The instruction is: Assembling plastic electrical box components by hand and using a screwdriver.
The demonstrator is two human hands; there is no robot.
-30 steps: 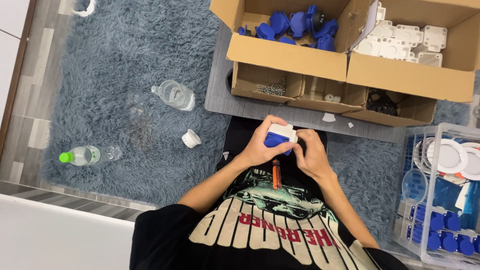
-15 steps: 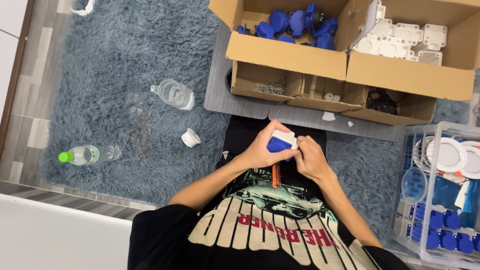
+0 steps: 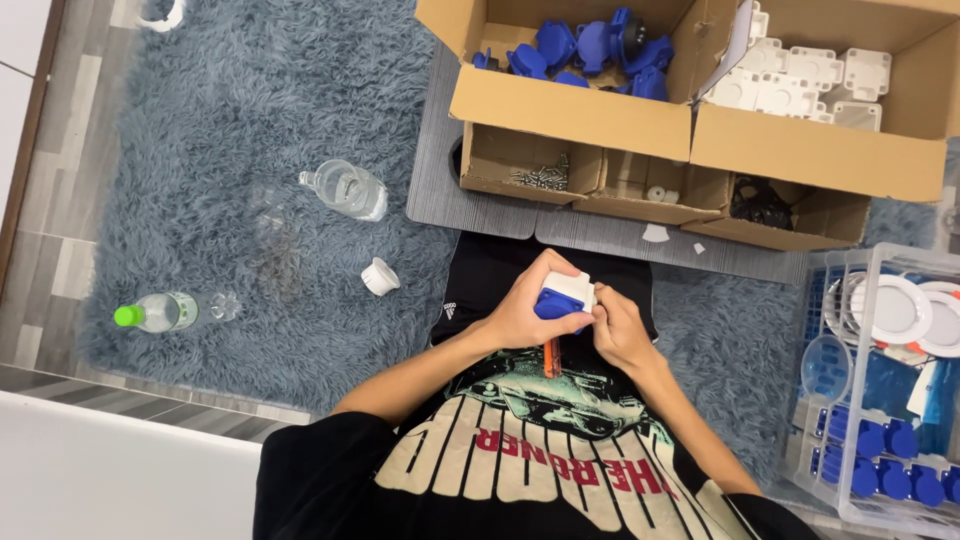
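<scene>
A: Step? Both hands clasp the blue-white part (image 3: 563, 300) over the lap, left hand (image 3: 525, 312) wrapped round, right hand (image 3: 618, 330) pinching its 3 o'clock edge.
B: Probably fastening; orange screwdriver (image 3: 549, 357) at 6 o'clock needs steady alignment.

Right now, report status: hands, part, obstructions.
Left hand grips blue-white part. Right hand at its edge. Orange tool beneath. Nothing blocking.
</scene>
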